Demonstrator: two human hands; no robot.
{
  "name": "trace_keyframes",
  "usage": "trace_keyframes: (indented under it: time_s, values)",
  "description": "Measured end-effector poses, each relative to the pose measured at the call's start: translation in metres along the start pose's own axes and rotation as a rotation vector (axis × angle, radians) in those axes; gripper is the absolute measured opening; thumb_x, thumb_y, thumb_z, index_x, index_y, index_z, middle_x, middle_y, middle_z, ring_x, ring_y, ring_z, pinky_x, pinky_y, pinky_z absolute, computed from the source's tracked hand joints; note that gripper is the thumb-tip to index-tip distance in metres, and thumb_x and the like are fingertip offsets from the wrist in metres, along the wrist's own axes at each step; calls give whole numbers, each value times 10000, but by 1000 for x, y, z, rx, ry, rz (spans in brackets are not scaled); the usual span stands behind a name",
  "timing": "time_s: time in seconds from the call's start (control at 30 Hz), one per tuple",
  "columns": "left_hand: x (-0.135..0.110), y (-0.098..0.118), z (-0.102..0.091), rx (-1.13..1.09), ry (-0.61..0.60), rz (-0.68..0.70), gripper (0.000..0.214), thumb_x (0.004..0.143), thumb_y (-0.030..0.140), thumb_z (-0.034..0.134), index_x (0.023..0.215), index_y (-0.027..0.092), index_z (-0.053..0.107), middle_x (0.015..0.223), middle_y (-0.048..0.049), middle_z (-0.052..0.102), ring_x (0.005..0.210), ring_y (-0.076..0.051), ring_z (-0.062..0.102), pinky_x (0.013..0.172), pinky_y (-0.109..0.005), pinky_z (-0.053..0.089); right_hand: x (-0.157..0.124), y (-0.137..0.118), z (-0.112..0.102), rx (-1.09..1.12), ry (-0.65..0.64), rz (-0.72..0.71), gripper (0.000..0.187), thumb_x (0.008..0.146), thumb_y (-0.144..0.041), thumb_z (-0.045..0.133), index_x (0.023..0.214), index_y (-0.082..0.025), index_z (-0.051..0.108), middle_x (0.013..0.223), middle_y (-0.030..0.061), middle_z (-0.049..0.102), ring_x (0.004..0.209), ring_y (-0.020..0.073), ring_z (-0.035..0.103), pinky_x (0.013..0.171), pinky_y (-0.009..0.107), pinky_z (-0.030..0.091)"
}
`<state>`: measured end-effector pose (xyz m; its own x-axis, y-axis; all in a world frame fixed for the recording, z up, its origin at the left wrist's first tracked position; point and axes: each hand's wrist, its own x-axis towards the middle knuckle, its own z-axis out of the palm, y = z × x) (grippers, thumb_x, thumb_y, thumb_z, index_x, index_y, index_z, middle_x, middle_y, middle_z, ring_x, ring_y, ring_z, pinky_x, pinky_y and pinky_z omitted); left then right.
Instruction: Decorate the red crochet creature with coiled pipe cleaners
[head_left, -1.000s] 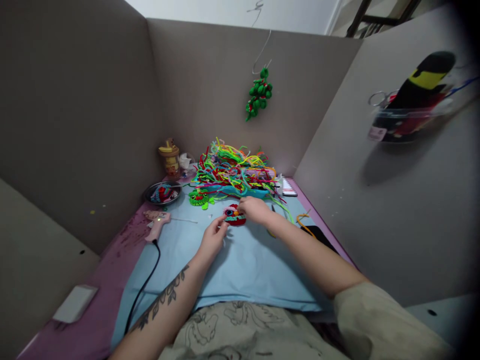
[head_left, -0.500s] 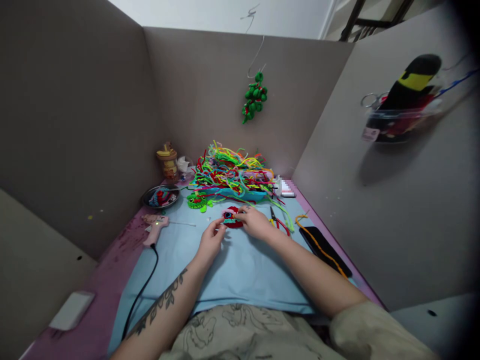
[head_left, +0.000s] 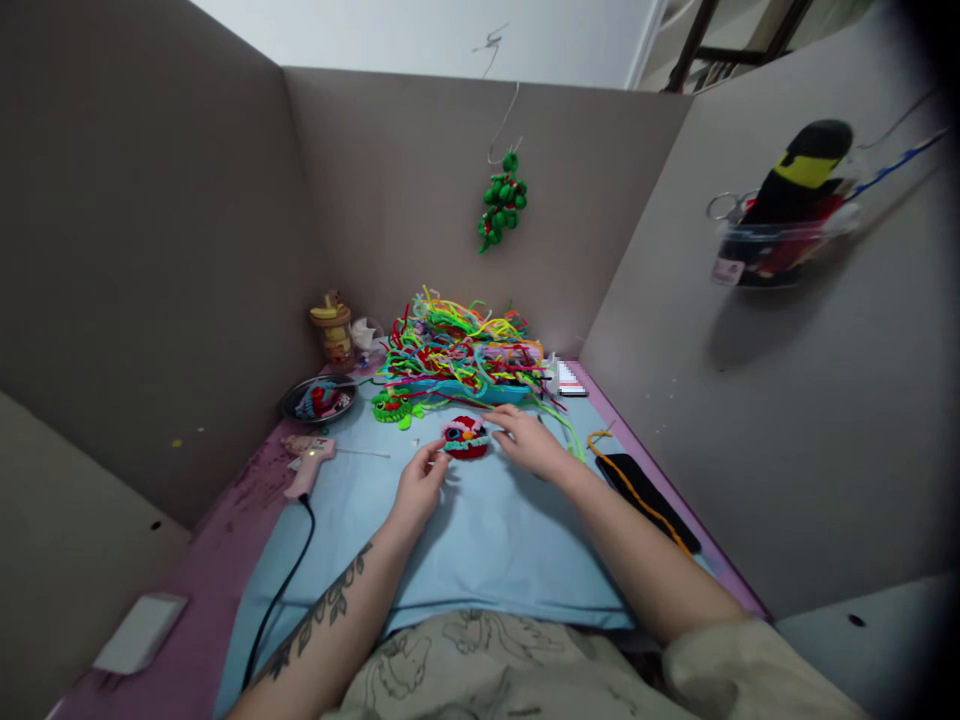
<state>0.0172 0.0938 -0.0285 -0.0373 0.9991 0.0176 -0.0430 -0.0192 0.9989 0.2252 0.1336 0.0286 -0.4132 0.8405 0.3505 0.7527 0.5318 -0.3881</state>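
Observation:
A small red pipe-cleaner figure (head_left: pixel 465 438) with a blue eye and a teal strip lies on the light blue mat (head_left: pixel 480 540). My left hand (head_left: pixel 418 488) pinches at its left edge with thumb and forefinger. My right hand (head_left: pixel 529 441) rests just to its right, fingers curled, fingertips touching the teal strip. A heap of coloured pipe cleaners (head_left: pixel 461 350) lies behind the figure.
A pink glue gun (head_left: pixel 307 458) with a black cord lies left on the mat. A green pipe-cleaner figure (head_left: pixel 391 406), a dark bowl (head_left: pixel 319 398) and a small jar (head_left: pixel 333 328) stand at the back left. A black phone (head_left: pixel 649 488) and an orange pipe cleaner lie right. Grey partition walls enclose the desk.
My right hand has slid from on top of the red figure to its right side, uncovering it. The left hand has kept its pinch. The camera has shifted slightly.

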Motion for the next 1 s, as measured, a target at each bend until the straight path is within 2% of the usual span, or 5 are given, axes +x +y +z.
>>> trace_keyframes:
  time_s: [0.27,0.33,0.53,0.73,1.0]
  values:
    - [-1,6,1,40,6,-15,506,719,457,642,1119,148,628,820,-55,650,549,-98,490,478,-213,355,-69,80,-93,-105,460,448,310,824,-312,504,1014,-156,693,992,99,655,743,175,594,725,304,469]
    - [-2,8,1,38,12,-13,483,728,498,624,1071,159,650,810,-43,637,550,-99,495,469,-209,354,-88,100,-104,-224,431,610,270,806,-312,518,873,-136,712,880,99,662,739,188,588,723,302,446]
    - [-1,11,1,-53,2,-12,492,770,599,536,961,164,665,750,-5,563,514,-83,416,425,-191,293,-106,124,-78,-280,17,724,199,760,-323,619,876,-164,653,874,71,675,748,175,597,639,239,385]
    - [1,10,0,44,-8,-28,537,704,629,598,929,147,671,694,-3,546,528,-103,430,435,-196,300,-94,134,-43,-298,-20,766,280,746,-167,583,1023,-187,617,830,47,672,753,172,606,616,233,356]
    - [-1,12,-1,101,2,20,476,719,591,603,893,155,679,672,0,563,529,-117,446,467,-214,317,-97,132,-42,-340,-11,785,307,774,-163,540,1066,-191,629,955,86,678,851,205,618,663,256,379]
